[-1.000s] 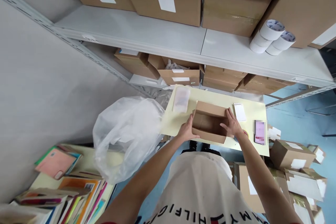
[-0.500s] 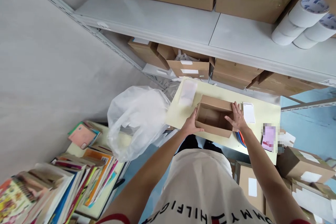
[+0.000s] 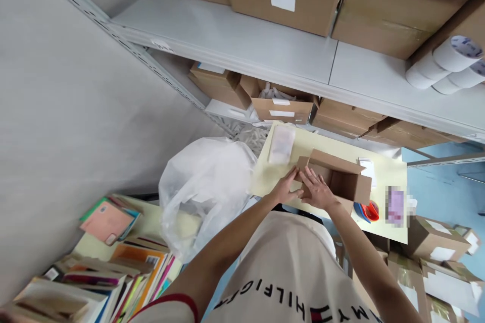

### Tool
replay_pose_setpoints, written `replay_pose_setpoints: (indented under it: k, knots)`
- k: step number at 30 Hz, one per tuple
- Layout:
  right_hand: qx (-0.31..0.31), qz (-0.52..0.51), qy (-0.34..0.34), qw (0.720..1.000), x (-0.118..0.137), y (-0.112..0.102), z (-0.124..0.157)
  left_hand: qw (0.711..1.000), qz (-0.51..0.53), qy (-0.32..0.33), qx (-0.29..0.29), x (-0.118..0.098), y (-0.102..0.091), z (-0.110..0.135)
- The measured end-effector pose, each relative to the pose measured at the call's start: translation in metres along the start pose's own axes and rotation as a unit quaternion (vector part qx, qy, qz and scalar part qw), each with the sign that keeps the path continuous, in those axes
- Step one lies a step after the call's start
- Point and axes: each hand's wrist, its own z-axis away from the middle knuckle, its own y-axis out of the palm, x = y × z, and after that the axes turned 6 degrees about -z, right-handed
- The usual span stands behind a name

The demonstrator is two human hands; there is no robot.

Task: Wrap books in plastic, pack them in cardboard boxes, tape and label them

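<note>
An open brown cardboard box (image 3: 343, 181) sits on the pale yellow table, its flaps raised at the back and at the ends. At its left end, my left hand (image 3: 285, 186) grips the corner, thumb apart from the straight fingers. My right hand (image 3: 317, 191) lies across the same end of the box, fingers stretched out over the flap and touching the cardboard. The two hands are close together. Part of the box's left side and front wall is hidden under my right hand.
On the table (image 3: 261, 181) lie a white sheet (image 3: 282, 145), a white pad (image 3: 367, 169), an orange tape dispenser (image 3: 370, 210) and a purple phone-like item (image 3: 396, 207). A plastic bag (image 3: 206, 176) stands left, near books (image 3: 125, 272). Shelving (image 3: 242, 35) with cartons spans the back.
My right hand has moved from the box's right end to its left end, beside my left hand. End flaps now stand out, and the orange dispenser has come into view.
</note>
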Motion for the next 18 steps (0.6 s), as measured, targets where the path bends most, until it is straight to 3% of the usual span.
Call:
replay_pose_setpoints:
  k: [3,6,10,15,18]
  knots:
    - [0.012,-0.034,0.024,0.999,0.006,0.007,-0.010,0.997,-0.021,-0.057,-0.052,0.028,-0.027,-0.009]
    - [-0.005,-0.048,0.022,0.999,0.007,0.011,-0.006,0.968,-0.060,-0.210,-0.124,0.051,-0.050,-0.036]
    - [-0.024,-0.026,0.043,0.998,0.013,0.014,0.000,0.933,-0.074,-0.331,-0.119,0.064,-0.059,-0.085]
    - [-0.023,-0.008,0.062,0.998,0.019,0.013,-0.002,0.923,-0.069,-0.364,-0.102,0.071,-0.049,-0.123]
    - [-0.017,-0.009,0.062,0.998,0.018,0.012,-0.002,0.945,-0.040,-0.317,-0.069,0.077,-0.049,-0.129]
